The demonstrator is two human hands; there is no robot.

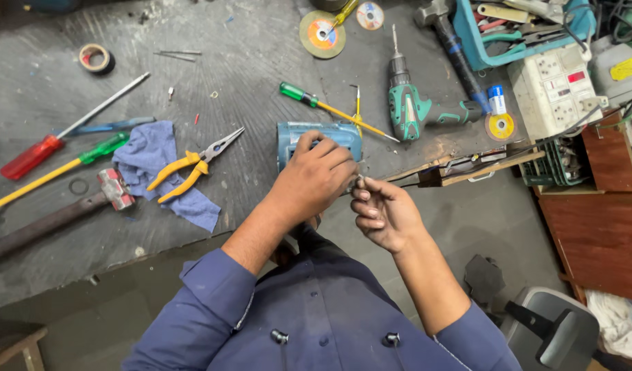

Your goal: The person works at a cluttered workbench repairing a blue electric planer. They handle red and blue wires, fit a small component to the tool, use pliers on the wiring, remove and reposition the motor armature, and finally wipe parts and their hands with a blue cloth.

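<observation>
My left hand (316, 180) grips the blue motor housing (318, 139) at the worktop (213, 62) edge; heavy, stiff, I judge. Right fingers (364, 187) pinch a tiny metal part (360, 180), easy to drop.

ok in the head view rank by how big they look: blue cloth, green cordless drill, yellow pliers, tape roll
1. blue cloth
2. green cordless drill, close to the cloth, so unsure
3. yellow pliers
4. tape roll
</observation>
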